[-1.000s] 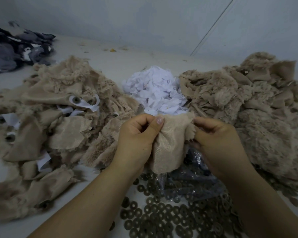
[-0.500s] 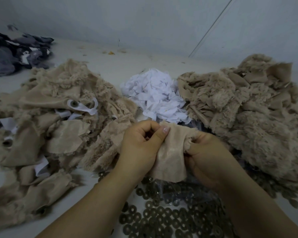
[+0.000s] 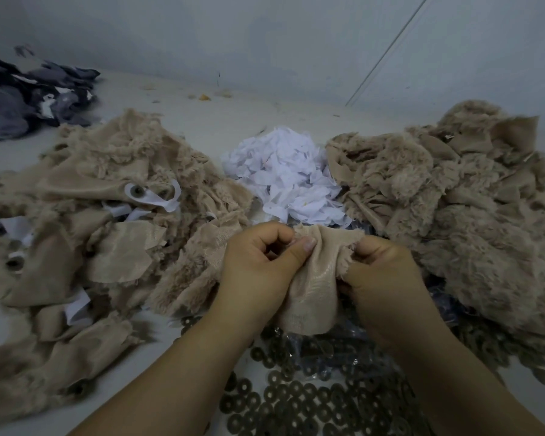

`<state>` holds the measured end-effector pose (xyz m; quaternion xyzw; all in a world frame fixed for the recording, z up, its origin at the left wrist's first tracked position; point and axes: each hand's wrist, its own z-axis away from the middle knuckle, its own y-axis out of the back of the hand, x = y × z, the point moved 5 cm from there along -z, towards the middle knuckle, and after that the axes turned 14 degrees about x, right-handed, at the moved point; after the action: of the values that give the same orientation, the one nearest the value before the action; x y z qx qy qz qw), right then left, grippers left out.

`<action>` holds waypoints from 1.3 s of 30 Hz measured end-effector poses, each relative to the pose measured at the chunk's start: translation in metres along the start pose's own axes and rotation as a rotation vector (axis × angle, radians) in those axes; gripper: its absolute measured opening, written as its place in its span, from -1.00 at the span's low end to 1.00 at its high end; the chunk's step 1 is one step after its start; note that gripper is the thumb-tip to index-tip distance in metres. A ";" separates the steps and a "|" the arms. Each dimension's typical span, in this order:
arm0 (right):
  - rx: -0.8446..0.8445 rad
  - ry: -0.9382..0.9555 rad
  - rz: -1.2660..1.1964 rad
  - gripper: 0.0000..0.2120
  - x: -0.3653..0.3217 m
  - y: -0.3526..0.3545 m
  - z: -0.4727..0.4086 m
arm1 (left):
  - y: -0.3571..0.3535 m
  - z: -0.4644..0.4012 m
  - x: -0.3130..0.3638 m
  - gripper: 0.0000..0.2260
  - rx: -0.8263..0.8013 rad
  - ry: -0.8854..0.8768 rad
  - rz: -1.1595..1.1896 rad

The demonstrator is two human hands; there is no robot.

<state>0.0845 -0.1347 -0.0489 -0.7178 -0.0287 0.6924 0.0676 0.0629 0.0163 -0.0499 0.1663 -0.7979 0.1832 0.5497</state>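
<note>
At centre frame, just below the middle: cloth (image 3: 312,284), one tan piece, its smooth backing toward the camera and frayed pile showing along the top edge. It was held up off the table (image 3: 233,121) between both hands, and its lower end hung over the bag (image 3: 331,344).

Left hand (image 3: 258,269): fingers curled, thumb pressed flat on the cloth's upper left edge, pinching it.

Right hand (image 3: 381,278): fingers curled round the cloth's upper right edge, gripping it, knuckles toward the camera and fingertips hidden behind the fabric.

Left of frame: left heap (image 3: 107,221), tan plush pieces with fur and backing sides mixed. Its near edge lay just beside the left hand. Some pieces carried white patches with round dark eyes (image 3: 136,191).

Upper centre: white scraps (image 3: 287,180), a loose mound between the two tan heaps, just beyond the hands.

Right of frame: right heap (image 3: 453,199), tan plush, mostly fur side up, the taller of the two.

Bottom centre: washers (image 3: 296,404), dark and ring-shaped, spread over the table under and between the forearms. The bag was clear crumpled plastic lying under the cloth. Its contents were blurred, possibly more dark parts.

Upper left corner: dark fabric (image 3: 29,96), grey and black pieces, well apart from the hands.
</note>
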 end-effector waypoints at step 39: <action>0.025 -0.143 0.082 -0.78 0.006 0.000 0.007 | -0.004 -0.001 0.004 -0.75 0.007 0.012 -0.325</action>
<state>0.0779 -0.1340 -0.0548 -0.6663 0.0046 0.7442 0.0458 0.0645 0.0130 -0.0448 0.2941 -0.7565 0.0953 0.5764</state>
